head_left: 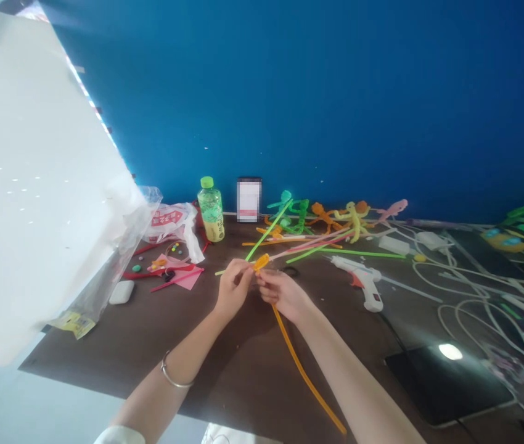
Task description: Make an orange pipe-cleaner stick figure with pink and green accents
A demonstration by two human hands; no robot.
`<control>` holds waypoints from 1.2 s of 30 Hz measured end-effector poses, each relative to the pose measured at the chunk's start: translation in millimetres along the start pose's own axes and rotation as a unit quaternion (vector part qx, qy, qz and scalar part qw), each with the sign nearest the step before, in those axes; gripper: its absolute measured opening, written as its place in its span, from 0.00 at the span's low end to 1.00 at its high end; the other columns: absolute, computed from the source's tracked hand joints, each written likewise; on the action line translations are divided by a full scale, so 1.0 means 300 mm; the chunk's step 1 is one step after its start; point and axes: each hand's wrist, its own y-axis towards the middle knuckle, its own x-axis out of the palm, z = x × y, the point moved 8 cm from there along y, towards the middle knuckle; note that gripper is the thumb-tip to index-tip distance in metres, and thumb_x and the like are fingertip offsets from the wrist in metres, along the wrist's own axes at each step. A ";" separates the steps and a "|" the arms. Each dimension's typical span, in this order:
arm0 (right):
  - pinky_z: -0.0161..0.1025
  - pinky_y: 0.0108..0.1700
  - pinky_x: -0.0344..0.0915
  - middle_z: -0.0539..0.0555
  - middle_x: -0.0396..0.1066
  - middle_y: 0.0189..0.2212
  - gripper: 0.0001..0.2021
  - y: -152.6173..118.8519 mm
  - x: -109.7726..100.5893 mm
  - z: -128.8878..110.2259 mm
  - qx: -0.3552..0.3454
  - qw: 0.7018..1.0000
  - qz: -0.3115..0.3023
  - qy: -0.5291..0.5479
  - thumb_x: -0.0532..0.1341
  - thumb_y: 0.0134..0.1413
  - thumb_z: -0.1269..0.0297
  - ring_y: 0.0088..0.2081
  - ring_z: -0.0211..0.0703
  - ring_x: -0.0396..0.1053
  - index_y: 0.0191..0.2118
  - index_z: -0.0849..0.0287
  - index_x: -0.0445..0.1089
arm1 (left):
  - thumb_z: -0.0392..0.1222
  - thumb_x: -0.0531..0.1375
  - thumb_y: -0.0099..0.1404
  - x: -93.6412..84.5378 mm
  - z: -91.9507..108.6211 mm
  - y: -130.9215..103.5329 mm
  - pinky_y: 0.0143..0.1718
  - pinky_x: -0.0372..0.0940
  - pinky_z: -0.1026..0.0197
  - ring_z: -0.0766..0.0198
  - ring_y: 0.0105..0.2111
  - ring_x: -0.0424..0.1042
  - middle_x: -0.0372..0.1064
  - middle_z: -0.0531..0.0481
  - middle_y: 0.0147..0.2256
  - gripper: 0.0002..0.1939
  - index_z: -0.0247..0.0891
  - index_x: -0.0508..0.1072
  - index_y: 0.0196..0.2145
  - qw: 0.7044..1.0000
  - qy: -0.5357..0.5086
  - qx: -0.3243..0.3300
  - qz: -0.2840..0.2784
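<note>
An orange pipe cleaner (299,361) is pinched between my two hands above the brown table. Its upper end is bent into a small flattened loop that sticks up over my fingertips, while the long tail hangs down toward the table's front edge. My left hand (235,285) is closed at the base of the loop. Close beside it, my right hand (283,291) is closed on the same pipe cleaner, fingers curled. Just behind the hands lie green pipe cleaners (269,231) and pink ones (311,242). The exact grip points are partly hidden by my fingers.
A white glue gun (366,280) lies right of my hands, near tangled white cables (465,308) and a black tablet-like slab (447,385). Along the blue wall stand a bottle (211,213), a phone (249,200) and pipe-cleaner figures (354,219). A white case (122,292) sits left.
</note>
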 end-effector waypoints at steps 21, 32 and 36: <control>0.33 0.20 0.48 0.47 0.56 0.16 0.11 -0.037 -0.015 -0.083 -0.191 0.926 0.172 -0.276 0.52 0.50 0.62 0.17 0.33 0.52 0.20 0.58 0.59 | 0.46 0.58 0.56 0.028 -0.041 -0.033 0.30 0.61 0.64 0.65 0.29 0.65 0.65 0.48 0.29 0.10 0.37 0.74 0.30 0.994 -0.076 -0.072 0.038; 0.29 0.17 0.38 0.44 0.56 0.16 0.12 -0.001 -0.005 -0.012 -0.042 0.997 0.059 -0.006 0.64 0.40 0.58 0.15 0.26 0.48 0.26 0.62 0.66 | 0.47 0.60 0.54 0.017 -0.108 -0.040 0.25 0.58 0.67 0.72 0.21 0.60 0.64 0.52 0.23 0.12 0.35 0.73 0.30 0.968 -0.173 -0.173 0.065; 0.29 0.17 0.40 0.45 0.60 0.18 0.12 -0.006 -0.027 -0.031 -0.031 0.995 0.045 -0.080 0.66 0.38 0.59 0.16 0.26 0.51 0.26 0.62 0.67 | 0.46 0.64 0.49 0.042 -0.146 -0.040 0.19 0.52 0.70 0.77 0.17 0.54 0.60 0.56 0.20 0.14 0.33 0.72 0.29 0.917 -0.308 -0.242 0.069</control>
